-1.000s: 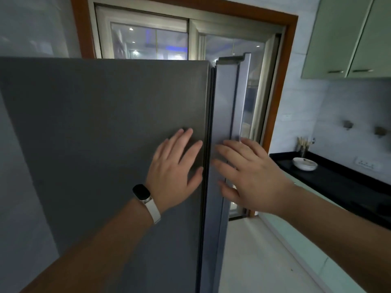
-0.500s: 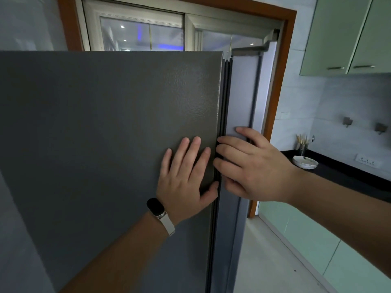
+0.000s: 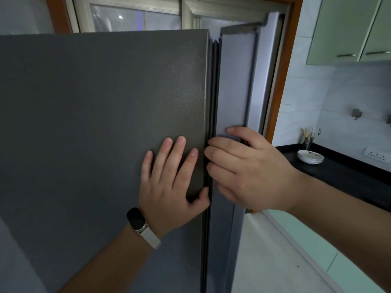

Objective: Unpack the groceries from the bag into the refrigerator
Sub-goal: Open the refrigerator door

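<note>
You stand in a kitchen with white tiled walls, pale green cupboards and a wood-framed window behind the appliance. The tall dark grey textured steel refrigerator fills the left and middle of your view, its side panel facing you. Its lighter grey door sits at the right edge, nearly shut, with the dark rubber seal showing in the narrow gap between the two.

At the far right a black stone desk carries a stack of white shallow bowls and a small cup of utensils.

Your left hand lies flat and spread on the side panel, thumb at the seam, probably to steady the cabinet. Your right hand has its fingers laid across the door's edge with the tips at the gap, holding nothing loose; it looks set either to press or to pull the door, and I cannot tell which.

The grocery bag is not in view, so unpacking progress cannot be judged.

A black smartwatch on a pale strap sits on your left wrist.
</note>
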Motion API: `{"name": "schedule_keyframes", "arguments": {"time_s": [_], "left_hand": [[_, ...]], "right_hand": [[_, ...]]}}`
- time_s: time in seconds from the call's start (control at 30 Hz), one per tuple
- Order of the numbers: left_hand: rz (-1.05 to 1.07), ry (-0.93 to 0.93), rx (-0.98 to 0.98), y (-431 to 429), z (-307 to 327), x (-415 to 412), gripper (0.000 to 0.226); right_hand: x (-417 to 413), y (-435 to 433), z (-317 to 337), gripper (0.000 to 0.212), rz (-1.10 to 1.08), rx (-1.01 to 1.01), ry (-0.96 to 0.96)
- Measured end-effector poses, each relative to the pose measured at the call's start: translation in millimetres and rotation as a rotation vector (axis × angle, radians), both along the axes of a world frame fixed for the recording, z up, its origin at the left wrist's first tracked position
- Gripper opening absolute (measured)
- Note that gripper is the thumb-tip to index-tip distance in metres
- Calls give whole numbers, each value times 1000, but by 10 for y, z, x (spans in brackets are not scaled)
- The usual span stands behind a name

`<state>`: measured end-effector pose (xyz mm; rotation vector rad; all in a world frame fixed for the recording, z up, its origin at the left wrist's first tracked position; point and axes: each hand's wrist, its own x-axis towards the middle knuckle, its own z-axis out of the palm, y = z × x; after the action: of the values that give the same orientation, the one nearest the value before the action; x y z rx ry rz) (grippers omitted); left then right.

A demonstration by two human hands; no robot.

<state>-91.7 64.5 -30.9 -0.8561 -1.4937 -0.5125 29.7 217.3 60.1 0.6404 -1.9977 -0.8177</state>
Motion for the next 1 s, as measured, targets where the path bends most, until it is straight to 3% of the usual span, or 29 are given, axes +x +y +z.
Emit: {"name": "schedule_keyframes", "arguments": {"time_s": [0.63, 0.83, 1.0], "left_hand": [[14, 6, -39, -16, -2, 12, 73], [0, -64, -127, -32, 101, 262, 64], [-140, -67, -264, 188, 310, 614, 55]], "right_hand": [[480, 600, -141, 12, -31, -109, 89], [639, 675, -224, 11, -87, -188, 102], [686, 853, -350, 21, -137, -246, 162]]}}
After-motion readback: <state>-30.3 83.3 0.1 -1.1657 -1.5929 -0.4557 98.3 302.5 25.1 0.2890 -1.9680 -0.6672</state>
